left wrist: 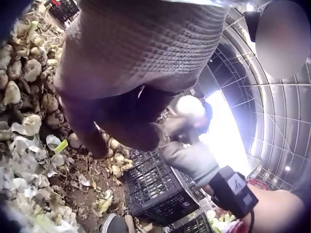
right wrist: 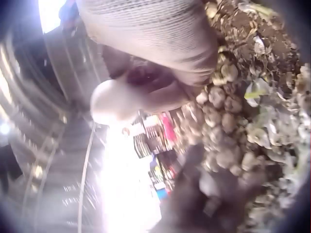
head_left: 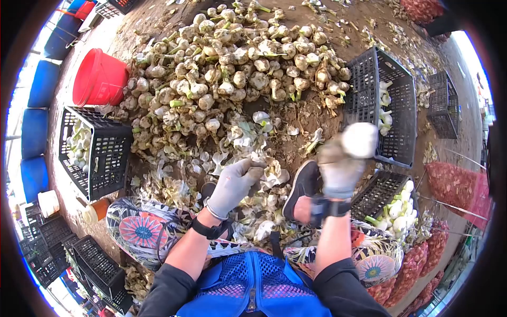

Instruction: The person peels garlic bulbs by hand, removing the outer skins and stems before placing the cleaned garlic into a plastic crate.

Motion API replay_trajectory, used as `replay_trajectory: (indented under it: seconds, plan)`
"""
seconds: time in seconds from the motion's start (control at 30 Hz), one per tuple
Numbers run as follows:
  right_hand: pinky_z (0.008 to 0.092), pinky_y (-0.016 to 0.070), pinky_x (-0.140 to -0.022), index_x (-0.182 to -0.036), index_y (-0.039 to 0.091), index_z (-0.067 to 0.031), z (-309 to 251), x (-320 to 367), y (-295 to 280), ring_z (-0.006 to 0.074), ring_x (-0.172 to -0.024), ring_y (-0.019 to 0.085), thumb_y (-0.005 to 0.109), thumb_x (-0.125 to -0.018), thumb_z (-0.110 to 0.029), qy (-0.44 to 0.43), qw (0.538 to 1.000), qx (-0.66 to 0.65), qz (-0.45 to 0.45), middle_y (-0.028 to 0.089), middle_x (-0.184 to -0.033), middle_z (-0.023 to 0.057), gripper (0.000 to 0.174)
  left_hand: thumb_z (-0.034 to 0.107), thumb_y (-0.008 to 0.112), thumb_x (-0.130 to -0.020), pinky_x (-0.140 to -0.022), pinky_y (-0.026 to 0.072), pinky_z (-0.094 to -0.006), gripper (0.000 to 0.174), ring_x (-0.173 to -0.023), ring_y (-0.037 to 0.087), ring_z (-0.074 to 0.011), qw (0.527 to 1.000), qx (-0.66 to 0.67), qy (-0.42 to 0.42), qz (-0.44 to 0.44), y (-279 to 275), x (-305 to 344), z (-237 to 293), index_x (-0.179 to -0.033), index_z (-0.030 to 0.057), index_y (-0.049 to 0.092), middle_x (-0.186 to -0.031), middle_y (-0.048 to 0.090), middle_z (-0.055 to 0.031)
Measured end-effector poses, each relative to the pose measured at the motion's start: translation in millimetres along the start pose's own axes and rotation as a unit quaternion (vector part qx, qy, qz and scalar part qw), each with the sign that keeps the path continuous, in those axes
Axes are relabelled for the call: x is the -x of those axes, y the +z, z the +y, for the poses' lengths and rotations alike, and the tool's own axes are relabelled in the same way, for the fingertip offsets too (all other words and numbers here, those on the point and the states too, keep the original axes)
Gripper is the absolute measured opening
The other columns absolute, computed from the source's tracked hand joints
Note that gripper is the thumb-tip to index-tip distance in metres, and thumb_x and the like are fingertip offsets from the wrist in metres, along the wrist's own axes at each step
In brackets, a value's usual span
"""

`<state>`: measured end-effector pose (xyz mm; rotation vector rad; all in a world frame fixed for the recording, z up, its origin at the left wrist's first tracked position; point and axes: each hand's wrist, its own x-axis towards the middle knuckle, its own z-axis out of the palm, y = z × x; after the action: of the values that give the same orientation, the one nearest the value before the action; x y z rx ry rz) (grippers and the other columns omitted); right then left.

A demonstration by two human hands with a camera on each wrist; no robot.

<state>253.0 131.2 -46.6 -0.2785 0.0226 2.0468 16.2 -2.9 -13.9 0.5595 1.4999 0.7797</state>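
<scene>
My gloved right hand [head_left: 340, 174] grips a clean white garlic bulb [head_left: 360, 140], blurred, beside the upper right black crate [head_left: 364, 87]. The same bulb shows pale at the fingers in the right wrist view. My gloved left hand [head_left: 235, 185] hovers over stripped garlic skins [head_left: 248, 142] in front of my lap, its fingers loosely bent with nothing seen between them. Beyond both hands spreads a heap of dirty garlic bulbs [head_left: 227, 68] with cut stems. Several white bulbs [head_left: 385, 113] lie inside the upper right crate.
A lower right crate [head_left: 372, 193] brims with white garlic by my right knee. At left stand a crate [head_left: 113, 153] of garlic and a red bucket [head_left: 113, 79]. Red mesh sacks [head_left: 449, 182] line the right side. My shoe [head_left: 303, 185] is between the hands.
</scene>
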Motion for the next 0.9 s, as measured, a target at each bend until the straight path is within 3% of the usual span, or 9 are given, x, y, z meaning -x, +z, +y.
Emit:
replay_trajectory:
  seconds: [0.07,0.17,0.3,0.37,0.47,0.63,0.73,0.8,0.9]
  plan:
    - [0.0290,0.0494,-0.075,-0.125,0.055,-0.0066,-41.6,-22.4,5.8,0.0145,-0.079,0.060,0.065,-0.093,-0.045,-0.036,0.981,0.064,-0.178,0.061,-0.085,0.0008,0.051,0.018,0.059,-0.098,-0.065,0.0494,-0.0231,0.025,-0.071,0.059,-0.0063,1.000,0.024,0.015,0.002,-5.7,-11.3,-17.7,-0.113,0.0009,0.069,-0.077,0.066,0.0006]
    - [0.0313,0.0508,-0.073,-0.118,0.059,-0.0076,-26.9,-67.3,6.6,0.0142,-0.086,0.061,0.063,-0.092,-0.053,-0.080,0.991,0.107,-0.021,0.062,-0.090,0.0000,0.052,0.019,0.060,-0.097,-0.070,0.0492,-0.0234,0.024,-0.074,0.060,-0.0070,0.999,0.027,0.037,0.028,0.8,-25.8,-35.4,-0.107,0.0014,0.072,-0.079,0.065,0.0000]
    - [0.0319,0.0549,-0.072,-0.132,0.057,-0.0067,40.3,-144.3,-62.4,0.0168,-0.080,0.067,0.068,-0.092,-0.037,-0.001,0.685,0.721,0.103,0.067,-0.113,0.0127,0.052,0.010,0.062,-0.093,-0.075,0.0489,-0.0231,0.022,-0.082,0.058,-0.0054,0.988,-0.060,0.114,0.089,-3.5,-37.7,-45.7,-0.111,-0.0013,0.068,-0.095,0.067,-0.0031]
    - [0.0421,0.0534,-0.090,-0.141,0.046,-0.0062,86.2,-172.7,-74.5,0.0311,-0.106,0.065,0.075,-0.083,-0.034,-0.081,0.331,0.932,0.127,0.055,-0.134,0.0203,0.070,0.007,0.062,-0.092,-0.070,0.0485,-0.0220,0.021,-0.076,0.059,-0.0054,0.996,0.060,0.005,0.066,-3.0,-36.7,-29.7,-0.111,-0.0009,0.068,-0.088,0.067,-0.0017]
    - [0.0433,0.0519,-0.094,-0.142,0.040,-0.0090,101.0,-215.0,-96.5,0.0372,-0.113,0.061,0.073,-0.080,-0.024,0.018,0.229,0.967,0.113,0.055,-0.133,0.0212,0.072,0.010,0.062,-0.094,-0.067,0.0478,-0.0207,0.019,-0.073,0.058,-0.0037,0.998,0.021,0.003,0.066,-1.9,-38.7,-25.2,-0.106,-0.0015,0.070,-0.080,0.067,0.0014]
    - [0.0401,0.0519,-0.087,-0.116,0.069,-0.0064,56.0,-219.5,-104.0,0.0380,-0.100,0.066,0.064,-0.084,-0.013,0.009,0.450,0.885,0.123,0.070,-0.105,0.0221,0.034,0.014,0.065,-0.092,-0.079,0.0494,-0.0263,0.030,-0.087,0.060,-0.0085,0.985,-0.063,0.113,0.110,-6.8,-47.1,-25.6,-0.118,-0.0016,0.063,-0.093,0.068,-0.0028]
    - [0.0283,0.0498,-0.060,-0.114,0.073,-0.0097,48.6,-168.0,-75.9,0.0114,-0.067,0.065,0.062,-0.088,-0.003,0.185,0.616,0.765,0.042,0.074,-0.084,0.0077,0.029,0.011,0.068,-0.086,-0.085,0.0489,-0.0317,0.048,-0.099,0.060,-0.0202,0.922,-0.231,0.211,0.228,-7.1,-54.2,-22.4,-0.130,0.0001,0.053,-0.108,0.061,-0.0126]
    - [0.0271,0.0520,-0.069,-0.112,0.074,-0.0092,61.6,-124.8,-34.8,0.0116,-0.077,0.066,0.065,-0.091,-0.008,0.216,0.597,0.770,-0.066,0.075,-0.093,0.0074,0.023,0.009,0.068,-0.085,-0.086,0.0487,-0.0327,0.049,-0.101,0.059,-0.0222,0.907,-0.254,0.244,0.232,-9.1,-55.3,-12.9,-0.130,-0.0004,0.053,-0.109,0.059,-0.0141]
    - [0.0285,0.0522,-0.081,-0.115,0.070,-0.0039,80.6,-84.2,-18.2,0.0120,-0.089,0.064,0.067,-0.092,-0.018,0.233,0.731,0.628,-0.131,0.071,-0.101,0.0040,0.027,0.007,0.068,-0.084,-0.087,0.0488,-0.0324,0.050,-0.102,0.058,-0.0218,0.913,-0.234,0.259,0.210,-16.0,-48.3,-12.0,-0.130,-0.0013,0.052,-0.110,0.058,-0.0148]
